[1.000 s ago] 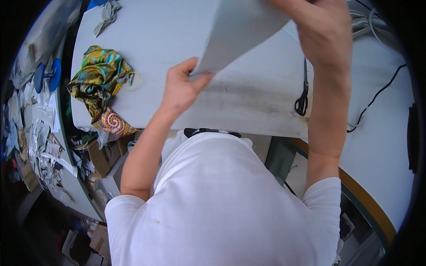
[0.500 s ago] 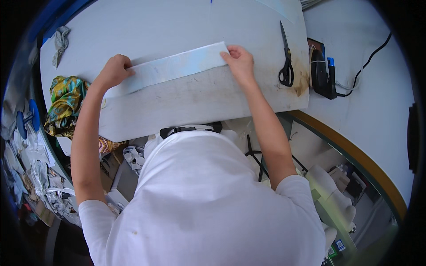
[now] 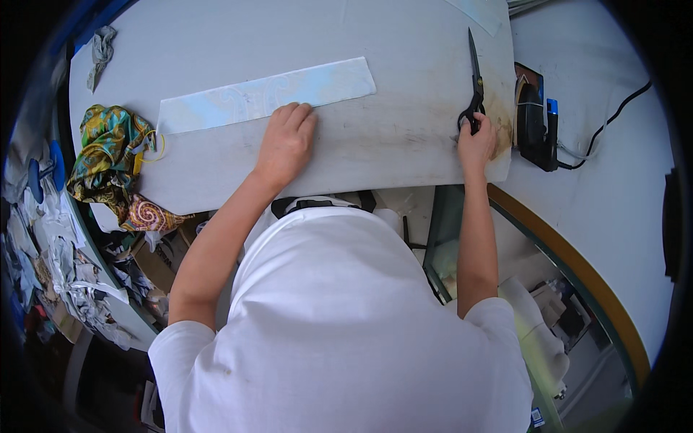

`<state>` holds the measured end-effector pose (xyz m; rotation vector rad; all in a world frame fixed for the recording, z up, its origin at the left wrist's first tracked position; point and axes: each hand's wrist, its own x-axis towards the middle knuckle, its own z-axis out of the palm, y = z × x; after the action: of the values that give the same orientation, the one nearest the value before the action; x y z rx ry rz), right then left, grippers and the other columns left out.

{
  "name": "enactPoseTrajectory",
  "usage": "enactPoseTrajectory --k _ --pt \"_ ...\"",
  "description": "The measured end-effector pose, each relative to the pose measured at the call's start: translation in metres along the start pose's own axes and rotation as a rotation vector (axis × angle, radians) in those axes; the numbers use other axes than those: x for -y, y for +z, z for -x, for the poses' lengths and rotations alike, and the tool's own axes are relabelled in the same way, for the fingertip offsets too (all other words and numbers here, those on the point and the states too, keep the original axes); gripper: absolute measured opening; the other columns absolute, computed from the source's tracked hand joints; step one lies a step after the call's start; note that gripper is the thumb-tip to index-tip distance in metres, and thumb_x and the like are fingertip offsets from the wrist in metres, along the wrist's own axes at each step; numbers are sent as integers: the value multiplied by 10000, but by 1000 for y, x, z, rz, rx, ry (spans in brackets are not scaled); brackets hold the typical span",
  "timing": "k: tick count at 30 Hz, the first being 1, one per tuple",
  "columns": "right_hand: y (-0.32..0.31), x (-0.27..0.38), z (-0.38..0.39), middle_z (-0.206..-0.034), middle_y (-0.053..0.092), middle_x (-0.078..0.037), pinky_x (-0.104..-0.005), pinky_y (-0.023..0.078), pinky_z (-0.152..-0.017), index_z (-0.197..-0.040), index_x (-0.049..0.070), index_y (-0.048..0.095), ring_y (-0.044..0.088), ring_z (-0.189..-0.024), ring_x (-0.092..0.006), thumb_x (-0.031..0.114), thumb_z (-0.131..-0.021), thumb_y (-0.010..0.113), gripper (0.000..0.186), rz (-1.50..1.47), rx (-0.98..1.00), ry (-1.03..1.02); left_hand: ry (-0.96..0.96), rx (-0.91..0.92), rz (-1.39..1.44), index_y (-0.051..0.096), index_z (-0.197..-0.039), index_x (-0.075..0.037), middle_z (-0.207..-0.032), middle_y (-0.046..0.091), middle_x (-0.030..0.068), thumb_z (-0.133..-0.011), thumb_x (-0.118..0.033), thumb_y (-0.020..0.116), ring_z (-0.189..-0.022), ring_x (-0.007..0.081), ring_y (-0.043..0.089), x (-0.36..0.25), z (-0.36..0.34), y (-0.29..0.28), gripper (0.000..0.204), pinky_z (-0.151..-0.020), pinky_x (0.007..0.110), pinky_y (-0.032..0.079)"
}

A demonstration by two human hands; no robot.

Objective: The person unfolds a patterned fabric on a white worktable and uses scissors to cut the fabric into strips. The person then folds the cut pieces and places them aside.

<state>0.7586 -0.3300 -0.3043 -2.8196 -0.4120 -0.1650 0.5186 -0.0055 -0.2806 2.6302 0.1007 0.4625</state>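
Observation:
A long pale blue and white patterned strip, seemingly fabric, lies flat and slightly slanted on the worktable. My left hand rests palm down by its lower edge, the fingers curled together; the fingertips are hidden, so I cannot see whether anything is in them. At the right, black scissors lie with blades pointing away from me. My right hand has its fingers at the handle loops and grips them.
A bunched green, gold and brown patterned cloth sits at the table's left edge. A grey rag lies farther back. Right of the table stands a black corded device. The pale table has brown stains at right.
Both hands have let go of the strip's ends, and it now lies flat. My left hand moved right and nearer; my right hand moved right and took hold of the scissors.

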Motion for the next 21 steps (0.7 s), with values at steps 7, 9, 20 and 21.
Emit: enactPoseTrajectory --k 7,9,20,21 --pt "-9 -21 -13 -855 659 -64 -302 512 -680 -1033 -23 629 626 -733 -178 230 -882 726 310 -680 167 155 117 13 -108 615 -1131 81 -1277 583 182 -786 -14 626 -1158 336 541 -18 -50 43 358 -987 428 453" --pt "-34 -17 -19 -798 639 -51 -285 492 -621 -979 -13 640 607 -672 -154 250 -899 721 286 -894 557 429 118 4 -158 614 -1127 83 -1278 584 183 -797 -35 633 -1154 335 542 -15 -53 55 352 -986 429 454" --pt "-79 39 110 -659 542 -20 -280 467 -544 -832 33 562 563 -566 -135 542 -927 633 523 -979 1346 302 218 48 -349 622 -1126 66 -1266 604 166 -804 -64 661 -1121 326 563 -11 -55 58 349 -970 433 460" --pt "-78 40 113 -654 544 -15 -279 457 -544 -820 36 561 564 -566 -128 545 -931 627 526 -973 1368 327 213 22 -326 624 -1127 62 -1267 604 164 -809 -63 663 -1119 322 563 -10 -54 60 345 -970 432 460"
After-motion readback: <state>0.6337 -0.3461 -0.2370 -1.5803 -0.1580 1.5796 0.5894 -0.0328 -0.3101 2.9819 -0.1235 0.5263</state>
